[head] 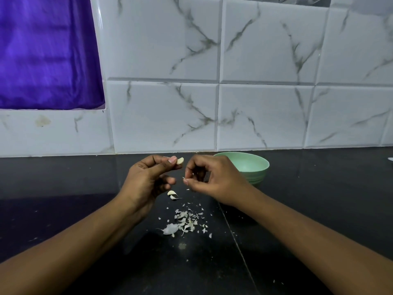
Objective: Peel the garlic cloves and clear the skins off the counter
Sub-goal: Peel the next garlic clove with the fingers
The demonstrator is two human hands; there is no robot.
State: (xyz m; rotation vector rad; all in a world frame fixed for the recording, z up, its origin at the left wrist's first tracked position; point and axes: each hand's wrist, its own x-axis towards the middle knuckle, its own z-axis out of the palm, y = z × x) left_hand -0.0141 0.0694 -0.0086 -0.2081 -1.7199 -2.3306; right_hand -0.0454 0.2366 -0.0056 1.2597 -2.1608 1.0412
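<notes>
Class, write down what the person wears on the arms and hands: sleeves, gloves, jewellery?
The left hand and right hand are bare, without gloves, and no rings show. The left forearm and right forearm are bare to the frame's edge: no sleeve, watch or bracelet in view.

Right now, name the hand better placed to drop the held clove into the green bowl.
Left. The left hand pinches the clove, a short reach from the bowl; the right hand, though nearer, pinches a skin scrap.
</notes>
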